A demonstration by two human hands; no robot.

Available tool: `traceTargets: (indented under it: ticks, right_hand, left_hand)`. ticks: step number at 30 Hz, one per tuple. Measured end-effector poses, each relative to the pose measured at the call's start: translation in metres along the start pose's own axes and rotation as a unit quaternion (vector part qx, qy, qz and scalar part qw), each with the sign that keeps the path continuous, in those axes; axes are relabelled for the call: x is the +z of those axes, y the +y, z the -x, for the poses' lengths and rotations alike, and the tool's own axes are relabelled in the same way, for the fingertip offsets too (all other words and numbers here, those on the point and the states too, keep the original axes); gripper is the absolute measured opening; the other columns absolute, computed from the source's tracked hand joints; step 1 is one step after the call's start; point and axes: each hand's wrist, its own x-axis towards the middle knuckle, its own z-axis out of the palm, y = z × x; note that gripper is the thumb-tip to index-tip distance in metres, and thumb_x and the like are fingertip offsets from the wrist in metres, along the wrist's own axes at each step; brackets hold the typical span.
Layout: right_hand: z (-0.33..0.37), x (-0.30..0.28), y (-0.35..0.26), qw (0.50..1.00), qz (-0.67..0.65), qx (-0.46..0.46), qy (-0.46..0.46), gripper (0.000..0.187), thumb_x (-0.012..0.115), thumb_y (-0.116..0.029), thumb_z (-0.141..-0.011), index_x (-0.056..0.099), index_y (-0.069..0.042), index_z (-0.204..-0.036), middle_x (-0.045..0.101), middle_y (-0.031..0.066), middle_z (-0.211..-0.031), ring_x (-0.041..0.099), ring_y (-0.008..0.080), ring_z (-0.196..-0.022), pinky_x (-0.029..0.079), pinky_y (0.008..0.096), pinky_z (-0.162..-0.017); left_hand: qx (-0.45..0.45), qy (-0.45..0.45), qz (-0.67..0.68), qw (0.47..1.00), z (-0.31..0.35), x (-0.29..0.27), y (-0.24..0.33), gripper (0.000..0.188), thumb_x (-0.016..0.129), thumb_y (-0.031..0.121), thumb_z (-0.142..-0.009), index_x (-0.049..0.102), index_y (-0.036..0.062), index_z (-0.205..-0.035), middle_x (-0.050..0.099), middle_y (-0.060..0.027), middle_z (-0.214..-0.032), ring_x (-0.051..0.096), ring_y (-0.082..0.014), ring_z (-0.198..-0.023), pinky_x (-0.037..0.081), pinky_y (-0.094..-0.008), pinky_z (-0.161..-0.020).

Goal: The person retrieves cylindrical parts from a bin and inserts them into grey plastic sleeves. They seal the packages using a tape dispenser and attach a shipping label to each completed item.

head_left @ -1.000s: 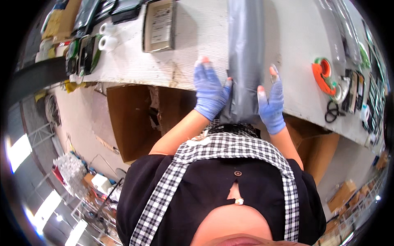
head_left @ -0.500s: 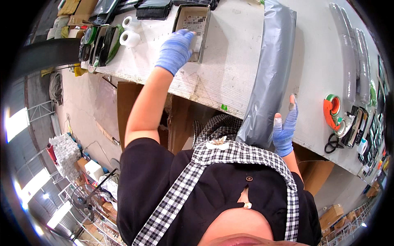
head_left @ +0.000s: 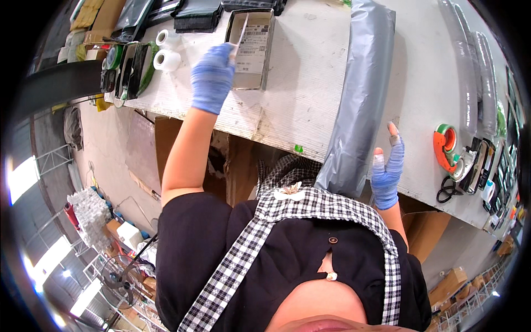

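Observation:
Over the left edge of a shallow open box (head_left: 262,83), my left hand (head_left: 212,77), in a blue knit glove with bare fingertips, pinches a thin white label sheet (head_left: 241,33). The sheet is tilted up and seen nearly edge-on. Inside the box lie more printed white labels (head_left: 253,52). A long grey plastic-wrapped package (head_left: 362,83) lies across the table, its near end against my apron. Just right of that end is my right hand (head_left: 387,174), gloved the same way, with thumb and fingers apart and nothing in it.
Two clear film rolls (head_left: 167,60) stand left of the box, near green and black tape rolls (head_left: 115,57). Black bags (head_left: 197,17) are stacked behind. On the right are an orange tape dispenser (head_left: 442,149), black scissors (head_left: 447,190) and long clear-wrapped packages (head_left: 487,83).
My left hand has drawn back leftward from inside the box, lifting a label sheet. More labels show in the box. My right hand stays open in nearly the same place.

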Motion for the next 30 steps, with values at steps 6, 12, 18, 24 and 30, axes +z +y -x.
traceTargets:
  ticks: [6,12,18,24,30]
  right_hand:
    - [-0.033,0.005,-0.056,0.976,-0.160,0.025,-0.147,0.046,0.064,-0.016,-0.090,0.053,0.000,-0.132,0.057,0.0152,-0.132,0.054,0.0255,-0.122,0.041,0.0341,-0.102]
    - [-0.053,0.070,-0.091,0.841,-0.446,0.298,-0.074,0.028,0.069,-0.012,-0.090,0.064,0.002,-0.113,0.067,0.0058,-0.101,0.062,0.0108,-0.091,0.051,0.0258,-0.079]
    - [-0.054,0.047,-0.073,0.852,-0.403,0.331,-0.038,0.027,0.068,-0.011,-0.090,0.064,0.003,-0.113,0.068,0.0081,-0.104,0.063,0.0114,-0.091,0.052,0.0253,-0.077]
    - [-0.051,0.035,-0.072,0.852,-0.420,0.308,-0.056,0.030,0.068,-0.012,-0.090,0.065,0.002,-0.116,0.069,0.0086,-0.105,0.064,0.0122,-0.091,0.052,0.0255,-0.078]
    - [-0.045,0.027,-0.075,0.849,-0.413,0.324,-0.058,0.029,0.068,-0.012,-0.090,0.066,0.002,-0.115,0.069,0.0094,-0.104,0.065,0.0127,-0.092,0.053,0.0264,-0.077]
  left_hand:
    - [0.053,0.134,0.003,0.990,0.039,-0.049,0.066,0.015,0.079,0.007,-0.075,0.068,0.0116,-0.084,0.062,-0.0047,-0.071,0.057,-0.0194,-0.059,0.046,-0.0280,-0.054]
    - [0.194,-0.043,0.126,0.972,0.094,-0.021,0.152,0.032,0.079,0.016,-0.069,0.066,0.0160,-0.099,0.058,-0.0012,-0.084,0.058,-0.0231,-0.072,0.049,-0.0349,-0.058]
    - [-0.158,-0.110,0.436,0.879,0.101,-0.019,0.153,0.036,0.077,0.008,-0.074,0.065,0.0062,-0.108,0.063,-0.0040,-0.099,0.060,-0.0122,-0.087,0.050,-0.0267,-0.077]
    - [-0.327,-0.267,0.647,0.635,0.100,-0.006,0.149,0.017,0.072,0.011,-0.082,0.068,0.0060,-0.098,0.066,-0.0015,-0.084,0.058,-0.0079,-0.075,0.046,-0.0221,-0.069]
    - [-0.341,-0.280,0.663,0.605,0.103,-0.001,0.152,0.012,0.073,0.012,-0.080,0.069,0.0078,-0.090,0.064,0.0018,-0.078,0.053,-0.0051,-0.068,0.042,-0.0207,-0.063]
